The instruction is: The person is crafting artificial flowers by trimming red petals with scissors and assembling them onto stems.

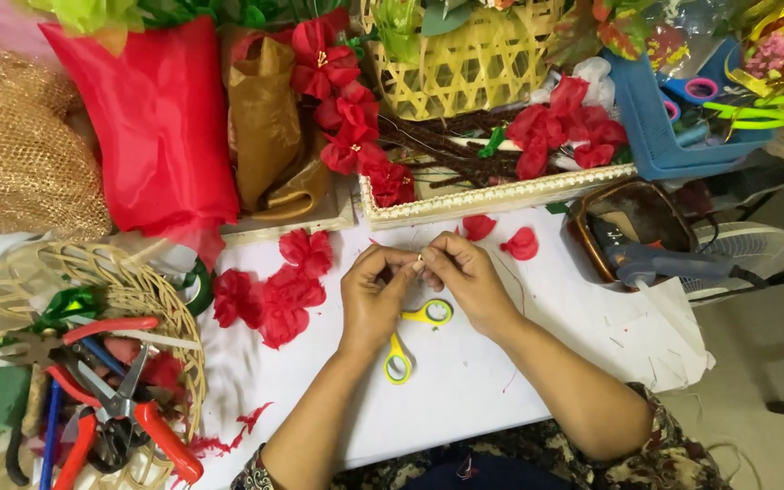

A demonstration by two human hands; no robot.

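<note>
Over the white table, both hands meet fingertip to fingertip: left hand and right hand pinch one tiny pale bit, too small to make out its shape or which way it points. Yellow-handled scissors lie right under the wrists, handles toward the person. Crinkly red fabric petals sit just left; a woven cane basket holds red-handled pliers.

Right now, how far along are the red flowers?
Done: finished red flowers lie on the white table, more on the framed tray. In hand: left hand and right hand pinch a tiny piece together. Left: loose petals unassembled; yellow scissors set down.
</note>
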